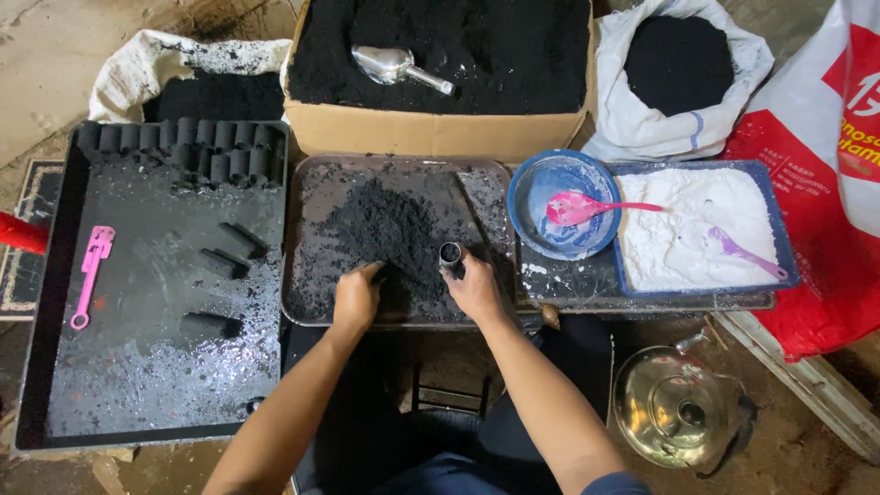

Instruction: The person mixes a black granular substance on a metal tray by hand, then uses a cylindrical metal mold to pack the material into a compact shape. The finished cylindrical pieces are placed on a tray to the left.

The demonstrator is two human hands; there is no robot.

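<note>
A dirt floor workspace seen from above, crowded with trays, sacks and a cardboard box of black powder. On the centre metal tray [307, 275] lies a black powder pile [390, 234]. The left hand [356, 298], fingers curled, digs into the pile's 7 o'clock edge. The right hand [474, 289] grips a short black tube mould [450, 255], open end up, at the pile's 4 o'clock. This looks like the filling step; packing the tube calls for scooping powder toward its mouth.

Dusty concrete floor [55, 55], soot-stained patches, patterned mat edge [18, 238] at left, even daylight
</note>
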